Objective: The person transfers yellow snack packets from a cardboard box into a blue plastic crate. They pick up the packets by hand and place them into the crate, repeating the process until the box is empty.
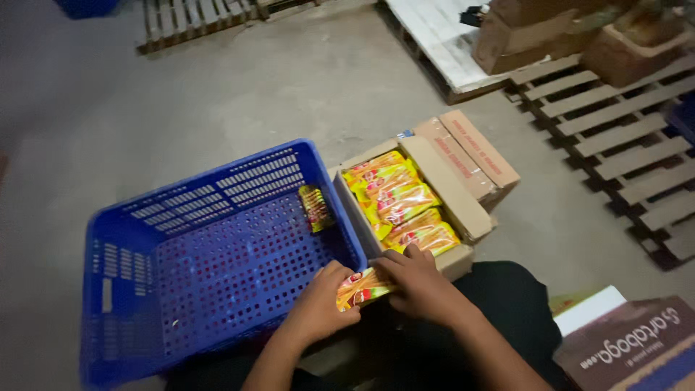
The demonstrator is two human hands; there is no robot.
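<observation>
Both hands, left hand [322,304] and right hand [420,282], grip one yellow-red snack packet [360,289] at the near right corner of the blue perforated plastic crate [145,239]; just one packet [316,208] stands inside, while the open cardboard box [463,210] to the right looks mostly full, so it seems barely begun

We see a crate [217,246] left of an open box [463,217] with packets [402,203] in it. One packet [316,208] stands in the crate. Pallets [622,137] lie far right; both hands [322,308] [420,286] hold a packet [362,289] near us.
</observation>
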